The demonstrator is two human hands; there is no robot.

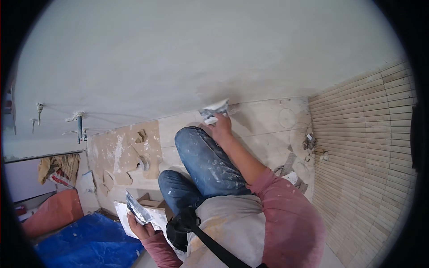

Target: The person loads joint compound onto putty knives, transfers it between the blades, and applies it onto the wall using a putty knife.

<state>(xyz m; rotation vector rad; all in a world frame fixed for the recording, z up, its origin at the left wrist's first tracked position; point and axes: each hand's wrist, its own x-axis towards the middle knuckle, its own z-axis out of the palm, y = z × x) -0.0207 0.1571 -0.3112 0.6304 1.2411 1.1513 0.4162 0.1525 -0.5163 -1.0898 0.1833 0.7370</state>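
At the foot of the pale wall (pixel 178 53), my right hand (pixel 220 127) is closed on a wide putty knife (pixel 209 117). White filler coats part of its blade, whose far edge is at or close to the wall's lower part; contact cannot be made out. A damp-looking darker patch shows on the wall just above. Down at the left, my left hand (pixel 140 228) grips a second putty knife (pixel 137 209), its grey blade smeared with white and tilted upward. Beneath and beside that blade lies a white sheet or board (pixel 158 218). Both handles are mostly hidden by my fingers.
Pipe stubs (pixel 79 124) stick out of the wall at left. Torn brown cardboard (pixel 120 154) covers part of the floor. A blue tarp (pixel 91 241) and a reddish sack (pixel 56 212) lie lower left. Narrow tiles (pixel 357 134) line the right wall, with debris (pixel 292 176) near its foot.
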